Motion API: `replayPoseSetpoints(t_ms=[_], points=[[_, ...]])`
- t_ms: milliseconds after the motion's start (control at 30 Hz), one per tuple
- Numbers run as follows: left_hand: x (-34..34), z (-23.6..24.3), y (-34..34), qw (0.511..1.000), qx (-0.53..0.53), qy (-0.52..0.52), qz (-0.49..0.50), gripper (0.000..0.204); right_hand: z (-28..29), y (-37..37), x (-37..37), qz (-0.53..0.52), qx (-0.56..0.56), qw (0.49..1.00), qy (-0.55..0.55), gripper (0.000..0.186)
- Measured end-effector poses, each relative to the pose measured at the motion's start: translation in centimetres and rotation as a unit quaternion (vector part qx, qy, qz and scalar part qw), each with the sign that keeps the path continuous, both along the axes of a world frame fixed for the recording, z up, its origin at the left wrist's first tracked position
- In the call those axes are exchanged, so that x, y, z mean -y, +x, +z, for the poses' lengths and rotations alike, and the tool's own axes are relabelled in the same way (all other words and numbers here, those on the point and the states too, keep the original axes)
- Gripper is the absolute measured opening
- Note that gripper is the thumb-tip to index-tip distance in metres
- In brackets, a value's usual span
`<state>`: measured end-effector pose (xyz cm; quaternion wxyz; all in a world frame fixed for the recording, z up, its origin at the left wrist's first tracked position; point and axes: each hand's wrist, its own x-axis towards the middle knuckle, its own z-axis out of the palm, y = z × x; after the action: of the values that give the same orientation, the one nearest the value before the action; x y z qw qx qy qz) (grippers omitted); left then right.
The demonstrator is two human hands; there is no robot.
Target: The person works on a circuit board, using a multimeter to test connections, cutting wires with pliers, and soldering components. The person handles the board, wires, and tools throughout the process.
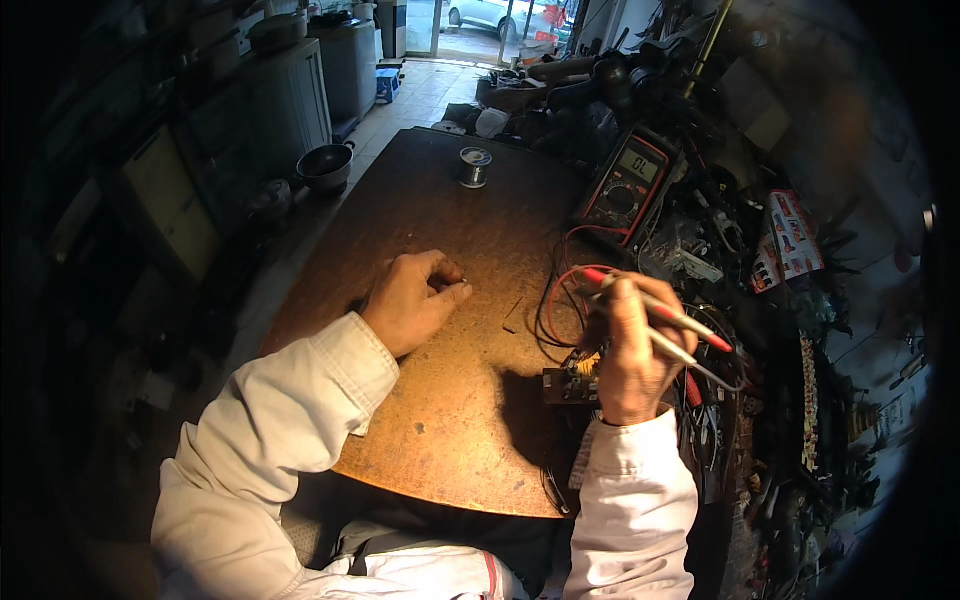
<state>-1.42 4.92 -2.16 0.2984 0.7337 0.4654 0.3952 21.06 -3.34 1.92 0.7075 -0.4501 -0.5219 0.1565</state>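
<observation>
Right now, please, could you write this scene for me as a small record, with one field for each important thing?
Left hand: left hand above the table, thumb and fingertips close together; whether they hold something tiny, I cannot tell
Right hand: right hand holding two probes
Meter: meter tilted, at the table's far right, screen on
Board: board on the table, beside the right hand
Spool: spool upright, toward the far end
Floor: pan beyond the table's left edge

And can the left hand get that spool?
Probably yes: nothing seems to stand between the left hand and the spool, though the hand's pinched fingers would have to open first.
</observation>
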Motion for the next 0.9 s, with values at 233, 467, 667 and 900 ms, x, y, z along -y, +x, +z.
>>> replayPoseSetpoints(t_ms=[233,467,667,900], points=[[-1.3,-0.7,-1.8,0.967,-0.216,0.128,0.046,0.02,4.2,6.3,1.2,0.072,-0.207,0.97,-0.103,0.018],[0.2,0.9,0.7,0.975,-0.17,0.146,-0.018,0.023,5.2,17.5,-0.2,0.002,-0.128,0.938,-0.322,0.022],[1.4,0.2,4.7,0.961,-0.204,0.121,-0.143,0.024,0.0,22.8,-0.9,-0.026,-0.176,0.934,-0.309,0.023],[1.6,-0.9,5.1,0.95,-0.23,0.164,-0.133,0.017,-2.0,22.0,-1.9,-0.029,-0.164,0.929,-0.329,0.033]])
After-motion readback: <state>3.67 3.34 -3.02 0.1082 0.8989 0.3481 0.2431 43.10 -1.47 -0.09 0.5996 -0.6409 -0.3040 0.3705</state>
